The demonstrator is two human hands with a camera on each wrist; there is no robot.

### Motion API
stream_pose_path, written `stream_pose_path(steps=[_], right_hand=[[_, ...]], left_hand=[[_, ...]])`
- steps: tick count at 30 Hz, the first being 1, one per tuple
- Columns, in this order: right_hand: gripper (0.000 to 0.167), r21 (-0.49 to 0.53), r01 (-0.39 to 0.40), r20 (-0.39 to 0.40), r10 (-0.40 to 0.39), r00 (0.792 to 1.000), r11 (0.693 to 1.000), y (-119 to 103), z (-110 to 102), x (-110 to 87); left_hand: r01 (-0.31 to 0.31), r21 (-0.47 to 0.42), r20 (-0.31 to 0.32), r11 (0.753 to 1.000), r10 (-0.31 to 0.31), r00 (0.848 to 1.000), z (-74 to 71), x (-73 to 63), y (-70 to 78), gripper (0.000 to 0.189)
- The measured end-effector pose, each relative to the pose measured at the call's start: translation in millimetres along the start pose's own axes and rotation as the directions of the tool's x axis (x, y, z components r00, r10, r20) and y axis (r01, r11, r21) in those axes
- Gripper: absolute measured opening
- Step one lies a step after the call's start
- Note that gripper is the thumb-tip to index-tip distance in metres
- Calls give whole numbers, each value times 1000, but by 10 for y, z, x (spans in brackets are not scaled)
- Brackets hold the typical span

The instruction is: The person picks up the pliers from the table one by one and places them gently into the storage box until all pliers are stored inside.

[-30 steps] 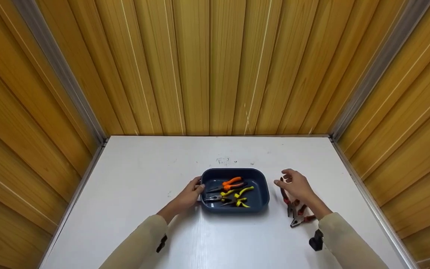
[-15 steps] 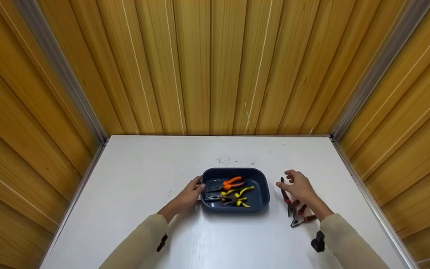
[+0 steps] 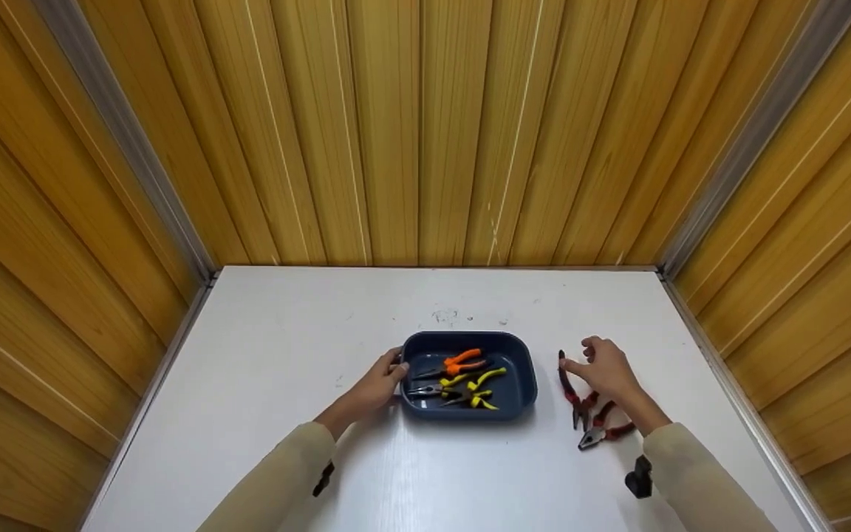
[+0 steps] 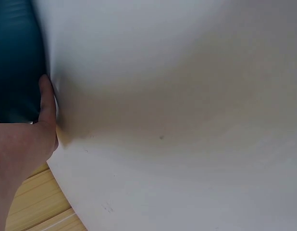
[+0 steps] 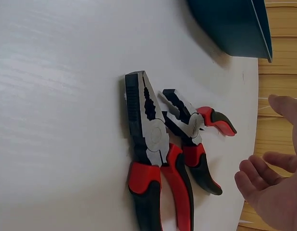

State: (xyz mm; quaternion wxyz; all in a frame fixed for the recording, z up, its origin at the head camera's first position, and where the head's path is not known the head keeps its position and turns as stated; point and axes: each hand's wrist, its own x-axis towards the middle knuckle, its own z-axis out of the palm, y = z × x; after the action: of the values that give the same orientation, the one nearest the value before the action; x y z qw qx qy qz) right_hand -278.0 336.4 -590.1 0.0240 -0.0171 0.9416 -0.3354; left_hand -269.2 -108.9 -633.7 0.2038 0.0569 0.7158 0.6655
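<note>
In the head view my left hand [image 3: 372, 386] grips the left end of a dark blue dish [image 3: 528, 384], thumb at the rim. The left wrist view shows a finger against the outer wall of that dish [image 4: 16, 57]. Inside lie orange-handled needle-nose pliers [image 3: 462, 362] and two pairs with yellow handles, one being pliers [image 3: 481, 400]. My right hand [image 3: 610, 371] is above the table, fingers apart and holding nothing. Beside it in the right wrist view lie large red-and-black combination pliers [image 5: 157, 137] and a smaller red-and-black pair of pliers [image 5: 191, 127] with parted jaws.
Everything stands on a white table [image 3: 285, 318] with small dark marks near its back. Wood-patterned panels [image 3: 440, 148] enclose it at the back and both sides, with grey metal posts [image 3: 130, 133] in the corners.
My right hand has drawn slightly to the right, away from the dish, and its fingers now lie a little differently. The left hand stays on the dish; the pliers have not moved.
</note>
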Motion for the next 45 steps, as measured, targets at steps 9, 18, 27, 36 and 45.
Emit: stream_pose_path(steps=[9,18,27,36,45], right_hand=[[83,-67,-19,-14,18,1000,998,102,-44,-35],[95,-118,-79,-33,76,997,990,182,-37,-95],[90,-133,-139,-10,139,990,981,234,48,-139],[85,-110,-171,-3,172,985,979,210,120,-135],[99,-138,-125,-30,122,992,983,169,271,-111]], left_hand=[[8,10,-8,1000,-8,1000,5,-11,4,53],[3,34,-10,999,-3,1000,3,0,9,55],[7,23,-10,1000,-7,1000,-4,1,-7,55],[-6,-5,4,1000,6,1000,-30,2,-12,56],[-9,-5,14,1000,9,1000,-36,2,-14,56]])
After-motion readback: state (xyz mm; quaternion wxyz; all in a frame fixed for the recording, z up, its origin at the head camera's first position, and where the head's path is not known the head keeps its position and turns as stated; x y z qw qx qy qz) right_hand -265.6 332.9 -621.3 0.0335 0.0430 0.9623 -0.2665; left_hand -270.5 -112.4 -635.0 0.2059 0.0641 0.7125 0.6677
